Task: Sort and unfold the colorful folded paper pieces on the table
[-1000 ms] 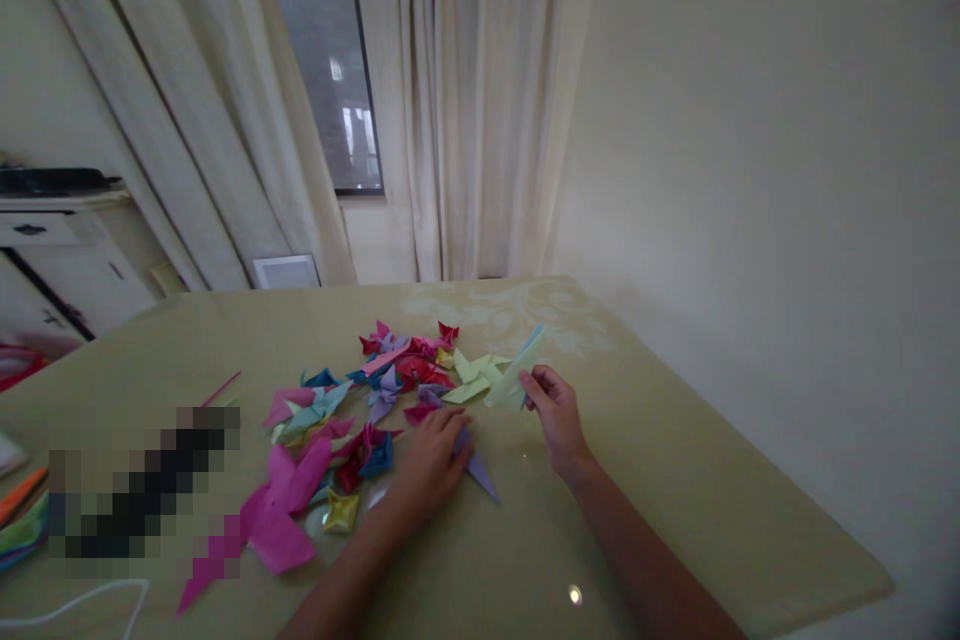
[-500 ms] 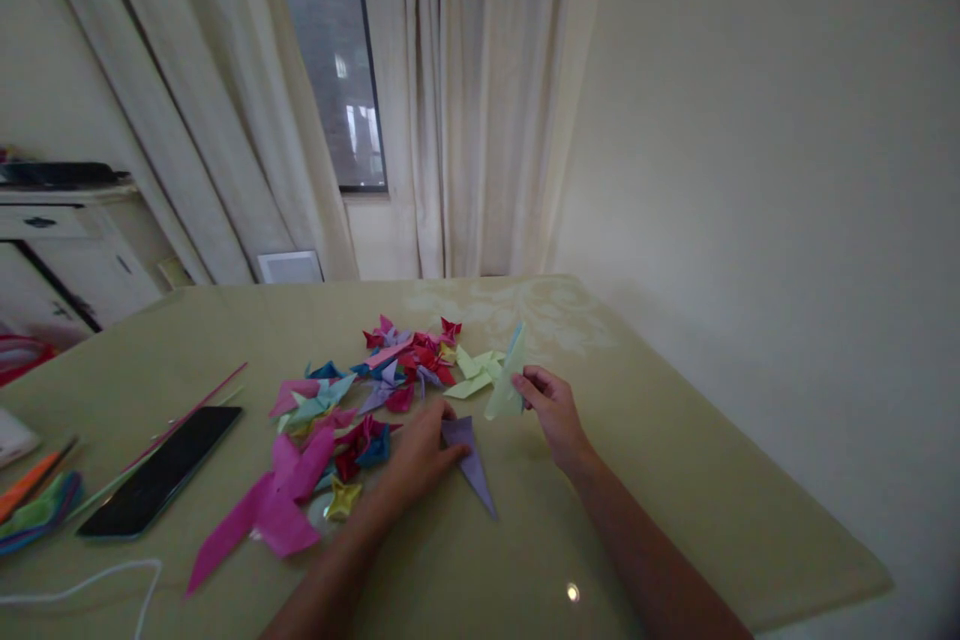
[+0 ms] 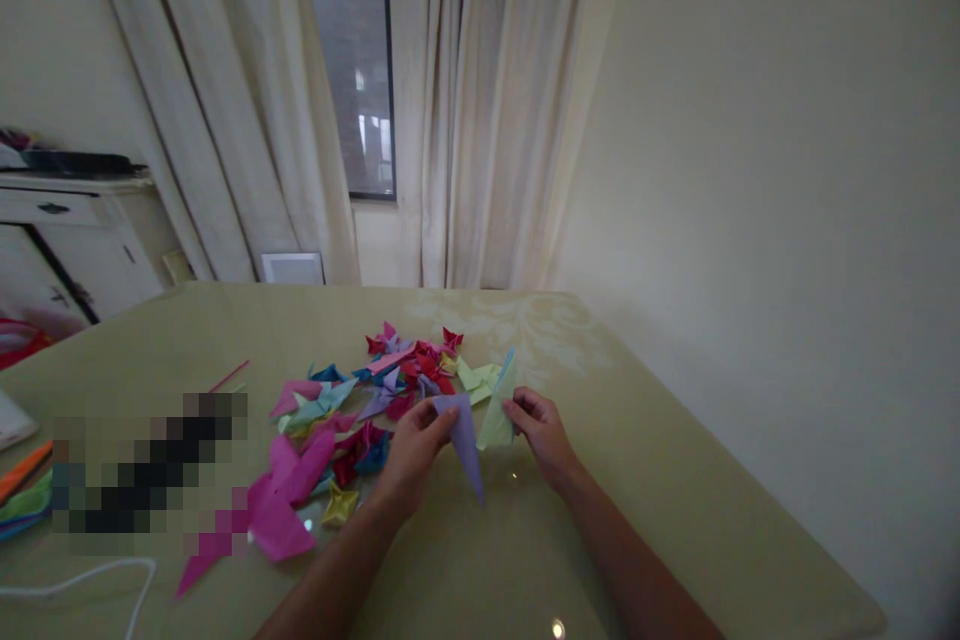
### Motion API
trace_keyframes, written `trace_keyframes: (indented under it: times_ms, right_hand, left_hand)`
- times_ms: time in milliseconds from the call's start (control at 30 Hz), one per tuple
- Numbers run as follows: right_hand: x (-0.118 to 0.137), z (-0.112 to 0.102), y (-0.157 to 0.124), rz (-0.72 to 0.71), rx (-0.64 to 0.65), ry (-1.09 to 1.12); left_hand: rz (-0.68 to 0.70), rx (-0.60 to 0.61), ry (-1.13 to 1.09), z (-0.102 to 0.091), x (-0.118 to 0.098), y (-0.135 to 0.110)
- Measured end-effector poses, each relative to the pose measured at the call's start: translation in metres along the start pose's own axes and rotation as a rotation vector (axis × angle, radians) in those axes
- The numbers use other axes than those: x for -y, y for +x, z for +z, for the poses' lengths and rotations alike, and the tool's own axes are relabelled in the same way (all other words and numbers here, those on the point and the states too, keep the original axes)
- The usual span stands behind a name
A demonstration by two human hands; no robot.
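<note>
My left hand pinches a folded purple paper piece by its top, holding it lifted off the table with the tip pointing down. Just to its right, my right hand grips a pale green folded paper piece with a light blue edge, standing nearly upright. The two pieces are close together, almost touching. Behind them on the table lies a heap of folded paper shapes in red, pink, purple, blue and green.
A large pink paper shape and a small yellow folded star lie left of my left arm. A blurred dark flat object, coloured strips and a white cord sit at the left. Wall and curtains stand behind.
My left hand picked the purple piece up off the table and raised it. My right hand brought the green piece nearer, so both pieces now sit side by side.
</note>
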State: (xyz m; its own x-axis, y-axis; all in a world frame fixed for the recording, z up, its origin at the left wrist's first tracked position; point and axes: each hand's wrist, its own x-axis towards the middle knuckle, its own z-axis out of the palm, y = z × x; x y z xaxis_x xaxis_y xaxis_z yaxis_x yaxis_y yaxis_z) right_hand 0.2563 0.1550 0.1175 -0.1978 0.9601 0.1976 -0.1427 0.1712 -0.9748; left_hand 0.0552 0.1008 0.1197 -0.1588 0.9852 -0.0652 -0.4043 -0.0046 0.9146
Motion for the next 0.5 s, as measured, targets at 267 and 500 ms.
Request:
trace_keyframes:
  times_ms: [267,500]
  right_hand:
    - [0.005,0.011,-0.011,-0.158,-0.112,0.096]
    - [0.003,0.031,-0.04,-0.646,-0.007,-0.39]
  left_hand:
    - [-0.157,-0.104,-0.112,0.012,0.003,-0.011]
    - [-0.379,-0.114,-0.405,0.02,0.006,-0.018]
